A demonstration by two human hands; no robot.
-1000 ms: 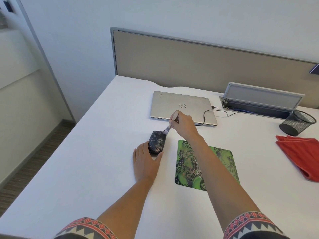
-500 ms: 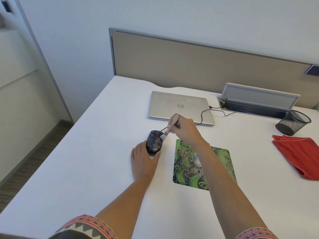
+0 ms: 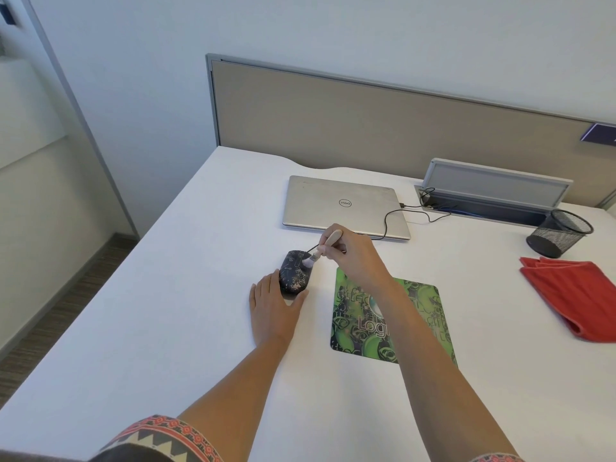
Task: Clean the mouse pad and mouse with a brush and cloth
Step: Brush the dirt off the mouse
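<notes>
While left hand (image 3: pixel 274 306) lies flat bracing mouse (image 3: pixel 294 273) | right hand (image 3: pixel 353 253) pinches brush (image 3: pixel 321 249), bristles on mouse

Left hand (image 3: pixel 273 308) rests flat on the tabletop (image 3: pixel 166 295), steadying the dark mouse (image 3: pixel 293 273) at its near end. Right hand (image 3: pixel 353 255) holds a small brush (image 3: pixel 321 250), bristles touching the mouse's top. Green mouse pad (image 3: pixel 416 315) lies just right.

Both bare forearms reach up from the bottom of the frame toward its centre. The left hand (image 3: pixel 274 306) lies palm down, fingers and thumb spread in a loose cup. The right hand (image 3: pixel 353 253), slightly higher and to the right, has its fingers pinched closed, wrist bent leftward.
</notes>
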